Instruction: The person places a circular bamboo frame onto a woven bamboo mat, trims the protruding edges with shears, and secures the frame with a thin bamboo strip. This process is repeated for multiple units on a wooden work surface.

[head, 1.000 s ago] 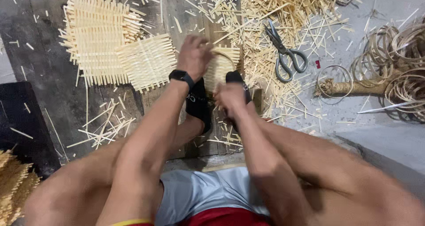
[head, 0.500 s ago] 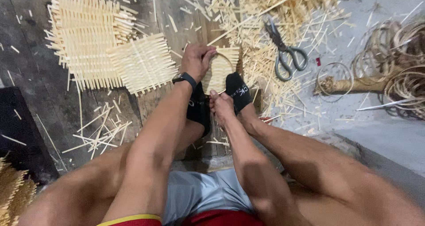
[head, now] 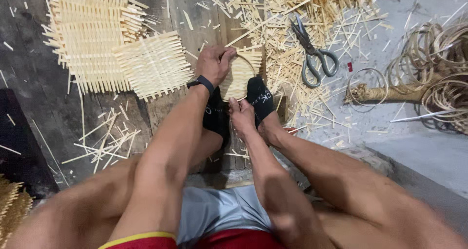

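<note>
Bamboo strips are forming three woven pieces: two flat mats (head: 97, 39) lying on the boards at the left, and one round woven piece (head: 240, 76) being pinned between two black-socked feet (head: 261, 98). The left hand (head: 214, 64) is curling its fingers over the piece's top rim; the right hand (head: 241, 113) is pinching its lower edge. One pair of scissors (head: 314, 54) is lying among the offcuts.

Single head-mounted view, aimed steeply downward and slightly forward from above the seated person's lap. Thighs and forearms fill the near lower frame; the floor (head: 63, 132) lies farther off at the top. No second view overlaps it
</note>
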Tool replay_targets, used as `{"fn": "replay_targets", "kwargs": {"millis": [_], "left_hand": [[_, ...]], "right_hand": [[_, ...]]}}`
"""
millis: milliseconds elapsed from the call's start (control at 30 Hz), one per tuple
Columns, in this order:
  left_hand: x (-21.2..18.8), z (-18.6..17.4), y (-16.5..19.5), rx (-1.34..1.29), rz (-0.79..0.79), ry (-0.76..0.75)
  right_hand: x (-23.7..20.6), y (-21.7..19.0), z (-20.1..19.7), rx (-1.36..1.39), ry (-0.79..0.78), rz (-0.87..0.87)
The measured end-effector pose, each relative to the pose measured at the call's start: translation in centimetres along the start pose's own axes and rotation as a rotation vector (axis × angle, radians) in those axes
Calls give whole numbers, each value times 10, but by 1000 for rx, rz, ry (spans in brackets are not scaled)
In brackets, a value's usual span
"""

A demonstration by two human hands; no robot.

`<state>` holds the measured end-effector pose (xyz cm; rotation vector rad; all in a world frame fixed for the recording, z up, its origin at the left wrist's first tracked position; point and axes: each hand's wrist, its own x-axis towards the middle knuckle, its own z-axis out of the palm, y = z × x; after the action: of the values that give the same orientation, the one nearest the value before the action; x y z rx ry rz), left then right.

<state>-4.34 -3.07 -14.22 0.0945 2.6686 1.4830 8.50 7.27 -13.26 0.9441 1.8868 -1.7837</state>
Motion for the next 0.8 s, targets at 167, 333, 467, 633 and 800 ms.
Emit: {"fn": "replay_targets", "kwargs": {"millis": [167, 333, 467, 633, 800], "left_hand": [[2, -1, 4, -40, -112, -31], [11, 7, -2, -100, -243, -53], [17, 12, -11, -127, -327, -108], [21, 13, -22, -373, -349, -162], [23, 11, -23, -703, -404, -136]], "right_hand": [[-1, -37, -35, -506, -98, 122], [46, -73, -52, -107, 298, -348], [73, -69, -39, -274, 382, -299], [90, -70, -56, -2, 119, 103], [98, -86, -45, -140, 159, -426]]}}
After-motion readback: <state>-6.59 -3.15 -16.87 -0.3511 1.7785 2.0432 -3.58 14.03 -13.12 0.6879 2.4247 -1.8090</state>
